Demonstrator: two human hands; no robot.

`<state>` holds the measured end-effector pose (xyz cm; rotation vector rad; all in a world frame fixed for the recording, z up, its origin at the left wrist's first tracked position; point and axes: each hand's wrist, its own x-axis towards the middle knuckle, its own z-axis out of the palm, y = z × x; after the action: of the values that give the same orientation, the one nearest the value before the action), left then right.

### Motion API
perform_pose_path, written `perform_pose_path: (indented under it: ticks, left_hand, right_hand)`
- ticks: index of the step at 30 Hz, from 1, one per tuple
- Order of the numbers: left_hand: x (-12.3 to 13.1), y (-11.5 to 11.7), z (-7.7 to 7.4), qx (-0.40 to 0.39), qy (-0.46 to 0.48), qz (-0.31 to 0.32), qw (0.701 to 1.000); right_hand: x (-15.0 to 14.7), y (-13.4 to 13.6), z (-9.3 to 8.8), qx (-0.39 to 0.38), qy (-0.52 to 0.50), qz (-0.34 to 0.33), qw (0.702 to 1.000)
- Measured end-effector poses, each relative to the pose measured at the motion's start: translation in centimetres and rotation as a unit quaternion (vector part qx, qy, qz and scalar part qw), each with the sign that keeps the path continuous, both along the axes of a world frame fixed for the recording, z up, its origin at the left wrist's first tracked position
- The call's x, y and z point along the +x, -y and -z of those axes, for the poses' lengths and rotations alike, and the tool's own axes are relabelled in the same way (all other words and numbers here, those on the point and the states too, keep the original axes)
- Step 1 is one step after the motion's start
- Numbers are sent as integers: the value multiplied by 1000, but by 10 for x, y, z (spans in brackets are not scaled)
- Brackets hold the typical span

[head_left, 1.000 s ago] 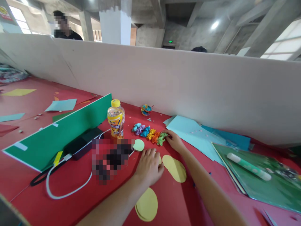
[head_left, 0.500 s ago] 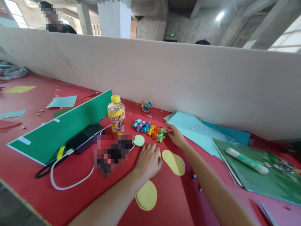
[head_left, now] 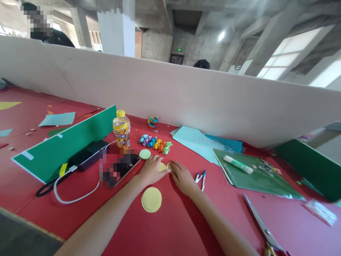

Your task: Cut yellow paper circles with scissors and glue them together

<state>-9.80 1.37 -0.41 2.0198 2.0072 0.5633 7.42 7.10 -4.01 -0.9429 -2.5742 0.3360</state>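
My left hand lies on the red tabletop with its fingers stretched forward and thumb out, touching a pale yellow paper circle. Close on its right, my right hand rests palm down, its fingers laid flat over more yellow paper, mostly covered by them. Nearer to me is a small overlapping stack of yellow paper circles. A pale green paper circle sits just beyond the left hand. Past both hands runs a row of crumpled paper pieces in several colours.
A drink bottle, phone and black box with cable are left, by a green divider. Rightward are compasses, a glue stick on a green folder, blue paper and scissors.
My right hand has come back from beside the crumpled paper row to the yellow circles near my left hand. The view has turned right, bringing the scissors into sight.
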Motion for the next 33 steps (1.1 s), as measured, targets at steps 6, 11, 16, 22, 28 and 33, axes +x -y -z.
perform_pose_path:
  ticks: [6,11,16,22,28,33]
  left_hand:
    - [-16,12,-20,-97,-38,18,994]
    - [-12,-6,-37,-177,-68,23,982]
    - [0,-38,-50,-268,-75,29,960]
    - [3,-28,-38,-173,30,23,984]
    - [-5,0,1,-24,213,49,975]
    - [-9,2,14,14,298,62,953]
  right_hand:
    - [1,14,-9,16,21,4,1000]
    - [8,18,-17,-28,30,-4,999]
    - [13,10,-24,-69,36,-1,997]
    - [2,21,-27,-52,-32,75,995]
    - [-17,42,-2,-106,-235,101,961]
    - [-26,43,8,-112,-218,80,966]
